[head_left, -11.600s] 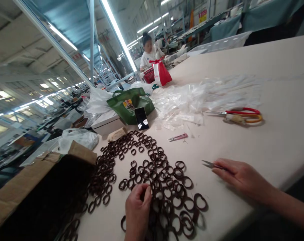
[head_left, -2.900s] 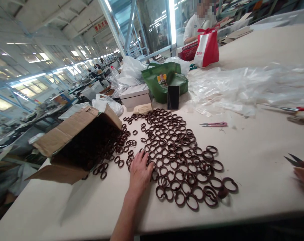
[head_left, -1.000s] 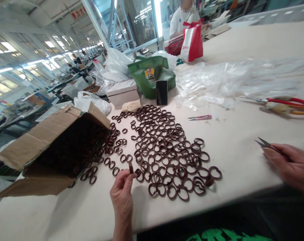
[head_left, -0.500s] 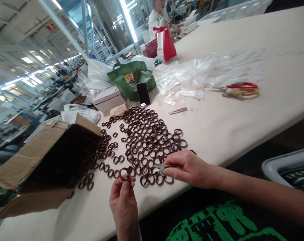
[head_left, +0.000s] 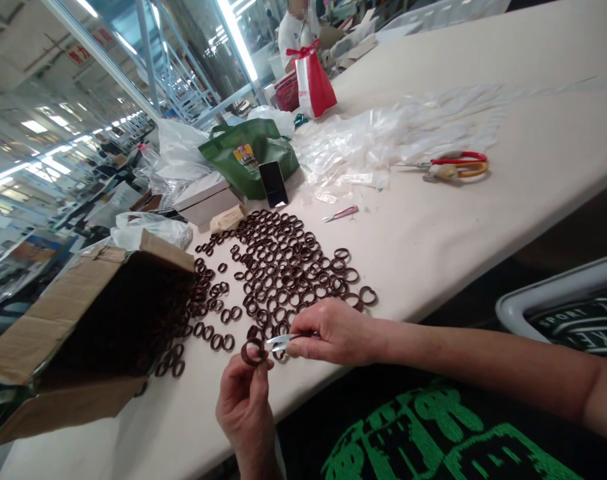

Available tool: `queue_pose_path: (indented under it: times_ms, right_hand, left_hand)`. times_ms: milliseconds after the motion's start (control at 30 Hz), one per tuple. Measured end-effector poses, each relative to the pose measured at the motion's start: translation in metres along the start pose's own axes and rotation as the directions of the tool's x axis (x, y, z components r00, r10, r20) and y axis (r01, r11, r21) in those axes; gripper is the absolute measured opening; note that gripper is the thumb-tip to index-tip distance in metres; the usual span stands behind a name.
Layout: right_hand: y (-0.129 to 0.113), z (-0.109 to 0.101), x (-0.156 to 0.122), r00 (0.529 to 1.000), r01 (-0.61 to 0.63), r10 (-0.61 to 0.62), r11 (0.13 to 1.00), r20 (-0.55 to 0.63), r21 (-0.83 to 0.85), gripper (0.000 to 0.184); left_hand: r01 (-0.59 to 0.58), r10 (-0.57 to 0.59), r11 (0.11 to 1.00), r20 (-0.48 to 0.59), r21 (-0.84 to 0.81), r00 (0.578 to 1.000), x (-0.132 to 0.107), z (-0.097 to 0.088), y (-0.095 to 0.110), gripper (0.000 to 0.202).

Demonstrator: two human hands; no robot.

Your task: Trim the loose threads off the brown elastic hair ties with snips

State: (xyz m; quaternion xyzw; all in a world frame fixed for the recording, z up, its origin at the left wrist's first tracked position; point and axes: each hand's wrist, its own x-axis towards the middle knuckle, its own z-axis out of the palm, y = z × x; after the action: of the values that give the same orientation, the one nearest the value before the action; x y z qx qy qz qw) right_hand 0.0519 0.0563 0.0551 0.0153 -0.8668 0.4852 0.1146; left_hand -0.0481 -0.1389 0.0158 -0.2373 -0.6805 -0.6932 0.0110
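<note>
Between the thumb and fingers of my left hand (head_left: 248, 403) is a dark brown ring-shaped band (head_left: 244, 352), held up above the table's front edge. My right hand (head_left: 333, 331) is closed around small thread snips (head_left: 279, 343). Their pale blades stand slightly apart and point left, with the tips right beside the held band; whether they touch it I cannot tell. Behind both hands a wide pile of similar brown bands (head_left: 278, 267) covers the table. More of them spill from an opened cardboard box (head_left: 58, 320) lying on its side at the left.
Pink-handled snips (head_left: 341, 213) and large scissors with red and yellow handles (head_left: 458, 165) lie beyond the pile. A phone (head_left: 273, 184) leans against a green bag (head_left: 251, 157). Clear plastic bags (head_left: 363, 143) spread behind. A red and white bag (head_left: 314, 83) stands near another person (head_left: 293, 33).
My right hand has moved left, bringing the snips' blades up to the band in my left hand. The left hand has turned the band slightly. The whole view has shifted a little.
</note>
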Motion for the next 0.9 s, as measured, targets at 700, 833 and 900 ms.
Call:
queue_pose_path:
  times_ms: [700, 833, 900]
  right_hand:
    - [0.0005, -0.0023, -0.0003, 0.993, -0.096, 0.102, 0.990, 0.053, -0.107, 0.033]
    - [0.0022, -0.0020, -0.0004, 0.996, -0.077, 0.083, 0.989, 0.044, -0.127, 0.033]
    - [0.0027, -0.0019, -0.0003, 0.997, -0.066, 0.072, 0.985, 0.035, -0.159, 0.034]
  left_hand:
    - [-0.158, 0.120, 0.973, 0.217, 0.166, 0.969, -0.0057, -0.0021, -0.0066, 0.016]
    - [-0.183, 0.144, 0.970, 0.227, 0.160, 0.963, -0.0068, 0.0016, -0.0037, 0.019]
    - [-0.187, 0.148, 0.968, 0.224, 0.166, 0.963, -0.0073, 0.0028, -0.0027, 0.018]
